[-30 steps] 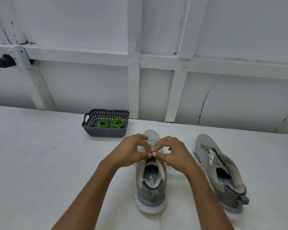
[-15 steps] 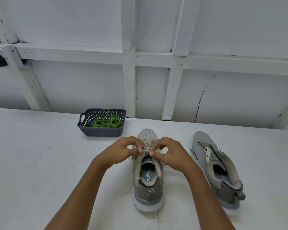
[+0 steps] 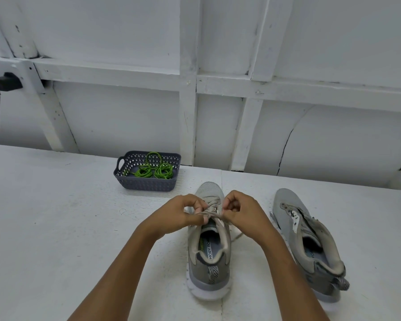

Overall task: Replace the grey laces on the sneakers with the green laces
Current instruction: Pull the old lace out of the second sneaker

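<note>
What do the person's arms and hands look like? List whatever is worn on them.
The left hand and right hand are bare: no gloves, rings or watch visible. The left forearm and right forearm are bare too, with no sleeve in view.

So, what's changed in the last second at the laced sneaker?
Both hands, fingertips touching before, have drawn slightly apart: left hand and right hand each pinch the grey lace, now stretched between them over the grey mesh sneaker. Unchanged: green coiled laces in the dark plastic basket, second grey sneaker.
</note>
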Demonstrator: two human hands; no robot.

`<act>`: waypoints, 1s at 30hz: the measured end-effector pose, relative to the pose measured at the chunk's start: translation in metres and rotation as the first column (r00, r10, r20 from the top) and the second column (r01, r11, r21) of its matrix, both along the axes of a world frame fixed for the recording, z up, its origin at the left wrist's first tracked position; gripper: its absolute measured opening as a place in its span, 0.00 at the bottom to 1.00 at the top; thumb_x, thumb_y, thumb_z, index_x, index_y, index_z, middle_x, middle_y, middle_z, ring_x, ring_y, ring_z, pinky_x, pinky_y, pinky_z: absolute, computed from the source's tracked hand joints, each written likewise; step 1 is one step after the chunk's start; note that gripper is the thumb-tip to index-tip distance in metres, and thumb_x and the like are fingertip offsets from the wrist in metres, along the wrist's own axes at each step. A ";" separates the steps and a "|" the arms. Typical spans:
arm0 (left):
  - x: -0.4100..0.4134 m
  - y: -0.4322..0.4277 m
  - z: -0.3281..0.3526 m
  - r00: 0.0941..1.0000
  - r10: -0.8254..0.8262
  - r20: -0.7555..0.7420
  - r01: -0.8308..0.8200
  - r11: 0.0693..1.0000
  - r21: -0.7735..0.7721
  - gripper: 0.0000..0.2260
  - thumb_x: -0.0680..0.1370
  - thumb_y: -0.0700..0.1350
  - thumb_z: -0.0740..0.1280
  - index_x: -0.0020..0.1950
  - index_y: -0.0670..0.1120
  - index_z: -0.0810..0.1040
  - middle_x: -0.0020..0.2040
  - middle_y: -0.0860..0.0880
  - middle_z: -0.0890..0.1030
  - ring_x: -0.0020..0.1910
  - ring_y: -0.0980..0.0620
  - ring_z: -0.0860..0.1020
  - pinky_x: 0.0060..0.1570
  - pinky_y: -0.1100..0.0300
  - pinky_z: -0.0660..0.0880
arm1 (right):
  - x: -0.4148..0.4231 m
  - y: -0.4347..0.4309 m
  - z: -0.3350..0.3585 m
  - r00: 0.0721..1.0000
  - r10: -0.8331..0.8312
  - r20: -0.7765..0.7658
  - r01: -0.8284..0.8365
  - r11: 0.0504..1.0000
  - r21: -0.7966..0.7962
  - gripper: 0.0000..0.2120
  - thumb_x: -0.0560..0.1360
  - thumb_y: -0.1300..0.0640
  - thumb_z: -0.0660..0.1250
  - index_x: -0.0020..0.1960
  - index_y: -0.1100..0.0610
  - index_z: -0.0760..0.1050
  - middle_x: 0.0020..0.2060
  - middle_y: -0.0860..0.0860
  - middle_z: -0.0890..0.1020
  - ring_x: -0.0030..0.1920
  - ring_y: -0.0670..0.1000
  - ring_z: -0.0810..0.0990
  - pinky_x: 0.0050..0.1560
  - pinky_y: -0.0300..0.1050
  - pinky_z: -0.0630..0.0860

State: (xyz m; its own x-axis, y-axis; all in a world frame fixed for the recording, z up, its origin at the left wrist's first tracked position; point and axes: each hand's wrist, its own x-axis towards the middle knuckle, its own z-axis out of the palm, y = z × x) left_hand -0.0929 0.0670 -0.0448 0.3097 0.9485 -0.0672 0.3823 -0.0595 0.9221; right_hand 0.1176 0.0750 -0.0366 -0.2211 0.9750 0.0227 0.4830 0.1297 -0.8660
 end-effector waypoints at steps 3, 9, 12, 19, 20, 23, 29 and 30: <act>0.001 0.001 0.005 0.997 0.004 0.077 -0.003 1.000 -0.009 0.08 0.70 0.45 0.76 0.36 0.48 0.77 0.55 0.55 0.83 0.57 0.56 0.80 0.64 0.49 0.73 | 0.000 -0.002 0.006 0.992 0.127 -0.013 -0.127 0.991 -0.032 0.04 0.74 0.58 0.71 0.46 0.51 0.78 0.43 0.46 0.81 0.38 0.44 0.75 0.42 0.39 0.74; 0.000 0.003 0.013 0.989 -0.045 0.144 0.046 0.999 -0.002 0.08 0.68 0.48 0.74 0.37 0.46 0.78 0.55 0.54 0.83 0.58 0.53 0.79 0.64 0.44 0.74 | -0.002 -0.002 0.006 0.987 0.162 0.015 -0.161 0.987 -0.017 0.05 0.73 0.55 0.73 0.42 0.52 0.77 0.39 0.44 0.80 0.38 0.44 0.75 0.42 0.45 0.75; -0.005 0.001 0.013 0.979 -0.036 0.200 0.039 0.999 -0.011 0.10 0.66 0.51 0.75 0.35 0.48 0.76 0.55 0.52 0.83 0.57 0.54 0.80 0.62 0.47 0.74 | 0.005 -0.002 0.006 0.985 0.164 -0.059 -0.169 0.981 -0.093 0.08 0.73 0.61 0.70 0.38 0.53 0.75 0.34 0.46 0.78 0.37 0.46 0.74 0.43 0.44 0.72; -0.020 0.002 0.027 0.874 0.014 0.485 -0.022 1.000 0.012 0.12 0.67 0.44 0.74 0.35 0.47 0.71 0.49 0.44 0.83 0.54 0.47 0.80 0.58 0.46 0.74 | 0.003 0.001 0.005 0.948 -0.108 -0.300 0.049 0.979 -0.200 0.09 0.75 0.69 0.63 0.40 0.58 0.70 0.34 0.51 0.83 0.38 0.48 0.80 0.40 0.40 0.74; -0.021 0.002 0.029 0.829 0.022 0.558 -0.030 1.000 0.006 0.12 0.67 0.45 0.74 0.35 0.47 0.71 0.49 0.43 0.83 0.54 0.45 0.81 0.57 0.46 0.75 | 0.001 0.003 0.007 0.893 -0.139 -0.428 0.041 0.972 -0.230 0.09 0.76 0.71 0.60 0.42 0.59 0.69 0.34 0.54 0.83 0.39 0.51 0.81 0.42 0.43 0.76; -0.025 0.003 0.036 0.682 0.013 0.731 0.002 1.000 -0.020 0.15 0.65 0.46 0.80 0.37 0.46 0.73 0.49 0.40 0.84 0.51 0.42 0.82 0.53 0.46 0.79 | -0.003 0.006 0.018 0.602 -0.158 -0.783 -0.141 0.944 -0.299 0.09 0.76 0.73 0.57 0.48 0.60 0.70 0.35 0.57 0.81 0.39 0.56 0.81 0.44 0.49 0.79; -0.032 0.004 0.045 0.569 0.087 0.817 -0.072 0.996 -0.056 0.18 0.63 0.50 0.82 0.41 0.45 0.76 0.50 0.39 0.84 0.47 0.42 0.83 0.45 0.49 0.81 | 0.012 0.016 0.031 0.255 -0.093 -0.962 -0.198 0.969 -0.146 0.09 0.72 0.62 0.64 0.52 0.57 0.74 0.50 0.57 0.84 0.51 0.55 0.82 0.55 0.53 0.80; -0.034 0.004 0.046 0.566 0.095 0.819 -0.084 0.995 -0.057 0.17 0.64 0.50 0.81 0.42 0.45 0.77 0.52 0.38 0.83 0.49 0.42 0.82 0.45 0.49 0.81 | 0.015 0.017 0.031 0.272 -0.095 -0.958 -0.158 0.977 -0.142 0.09 0.72 0.62 0.64 0.53 0.57 0.75 0.53 0.57 0.83 0.53 0.55 0.82 0.57 0.55 0.78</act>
State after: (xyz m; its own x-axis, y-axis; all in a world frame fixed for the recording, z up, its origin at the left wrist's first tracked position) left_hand -0.1267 0.0713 0.0009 0.1507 0.9754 0.1609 -0.5344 -0.0566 0.8433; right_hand 0.1321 0.0925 -0.0056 -0.1928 0.9780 0.0794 -0.7114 -0.0836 -0.6978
